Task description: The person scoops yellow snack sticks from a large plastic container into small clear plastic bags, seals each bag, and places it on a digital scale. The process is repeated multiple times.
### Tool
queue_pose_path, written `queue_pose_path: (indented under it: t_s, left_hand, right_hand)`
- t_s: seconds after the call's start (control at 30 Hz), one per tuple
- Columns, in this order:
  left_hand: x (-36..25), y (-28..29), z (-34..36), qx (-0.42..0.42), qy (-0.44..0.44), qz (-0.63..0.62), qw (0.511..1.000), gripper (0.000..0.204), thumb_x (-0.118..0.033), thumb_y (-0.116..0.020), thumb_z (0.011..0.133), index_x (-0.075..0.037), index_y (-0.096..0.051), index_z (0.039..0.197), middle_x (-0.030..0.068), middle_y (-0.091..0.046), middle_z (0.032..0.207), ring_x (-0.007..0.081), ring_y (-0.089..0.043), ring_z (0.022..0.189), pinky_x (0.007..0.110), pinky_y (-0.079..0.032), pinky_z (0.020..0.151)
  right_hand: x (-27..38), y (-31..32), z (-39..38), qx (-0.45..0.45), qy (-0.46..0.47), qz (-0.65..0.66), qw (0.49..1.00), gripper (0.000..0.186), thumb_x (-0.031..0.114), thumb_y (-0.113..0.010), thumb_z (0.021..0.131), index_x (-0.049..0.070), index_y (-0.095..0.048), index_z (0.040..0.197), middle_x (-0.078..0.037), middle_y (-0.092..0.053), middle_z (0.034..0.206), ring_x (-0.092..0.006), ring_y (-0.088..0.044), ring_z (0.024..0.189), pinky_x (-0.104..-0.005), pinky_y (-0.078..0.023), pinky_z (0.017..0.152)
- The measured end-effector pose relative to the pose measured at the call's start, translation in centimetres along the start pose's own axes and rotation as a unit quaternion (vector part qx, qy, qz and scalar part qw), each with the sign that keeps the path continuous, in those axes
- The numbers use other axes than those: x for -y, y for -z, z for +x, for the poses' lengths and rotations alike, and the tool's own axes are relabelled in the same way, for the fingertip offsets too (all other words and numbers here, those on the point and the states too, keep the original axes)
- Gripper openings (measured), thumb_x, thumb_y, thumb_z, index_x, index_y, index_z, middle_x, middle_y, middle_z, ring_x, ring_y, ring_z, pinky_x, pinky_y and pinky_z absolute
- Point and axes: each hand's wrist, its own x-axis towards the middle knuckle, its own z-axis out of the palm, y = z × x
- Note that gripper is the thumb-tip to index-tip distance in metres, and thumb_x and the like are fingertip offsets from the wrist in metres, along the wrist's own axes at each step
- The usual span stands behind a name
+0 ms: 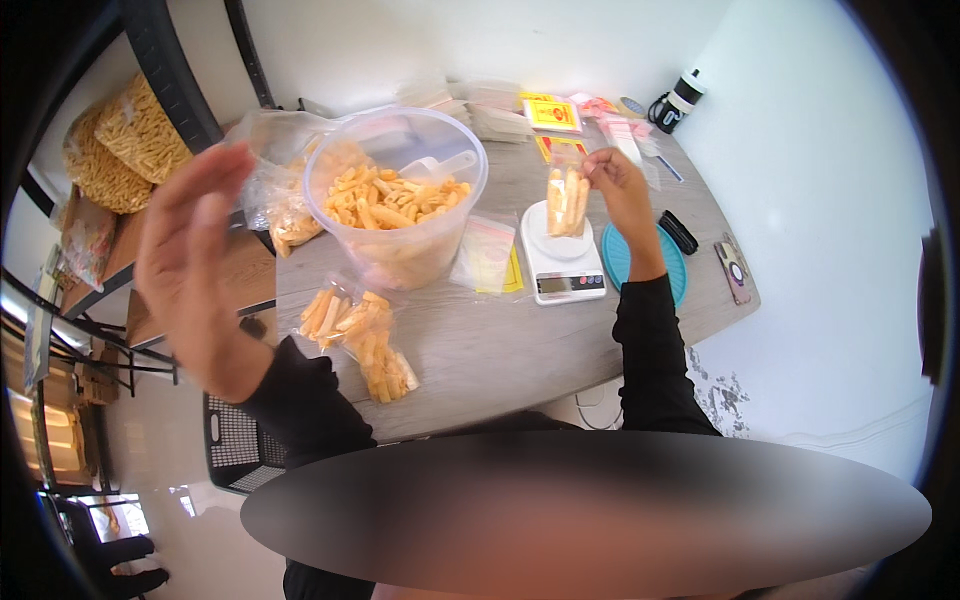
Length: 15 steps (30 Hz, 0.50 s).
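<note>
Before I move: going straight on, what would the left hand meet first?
Probably the clear plastic bag beside the tub, though the left hand is raised, so depth is unclear.

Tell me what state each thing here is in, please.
Left hand: raised, open, nothing visible in it
Right hand: gripping the held bag near its top
Held bag: filled, upright above the scale; contact unclear
Scale: display unreadable
Tub: open, partly filled
Scoop: resting inside the tub
Nearer snack bags: filled, lying down
Phone: lying back up
</note>
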Motion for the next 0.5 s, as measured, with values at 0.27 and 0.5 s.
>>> queue_pose_path:
  t_s: [0.27, 0.5]
  left_hand:
    - [0.8, 3.1, -0.2, -0.063, -0.045, 0.005, 0.997, 0.033, -0.018, -0.049, 0.107, 0.007, -0.063, 0.123, 0.0255, -0.07, 0.117, 0.0333, -0.07, 0.112, 0.042, -0.052, 0.105]
    - [1.3, 5.1, -0.2, -0.089, -0.054, 0.017, 0.994, 0.036, -0.018, -0.044, 0.109, 0.01, -0.061, 0.125, 0.0284, -0.068, 0.118, 0.0361, -0.069, 0.112, 0.044, -0.052, 0.105]
  right_hand:
    - [-12.4, 1.7, -2.2, -0.073, -0.11, -0.034, 0.991, 0.02, 0.013, -0.06, 0.097, -0.003, -0.065, 0.108, -0.011, -0.071, 0.093, -0.018, -0.068, 0.085, -0.0321, -0.053, 0.078]
    - [-14.5, 3.2, -2.8, -0.154, -0.078, -0.106, 0.979, 0.03, 0.017, -0.061, 0.098, 0.001, -0.065, 0.123, -0.016, -0.071, 0.114, -0.0238, -0.069, 0.097, -0.0354, -0.052, 0.087]
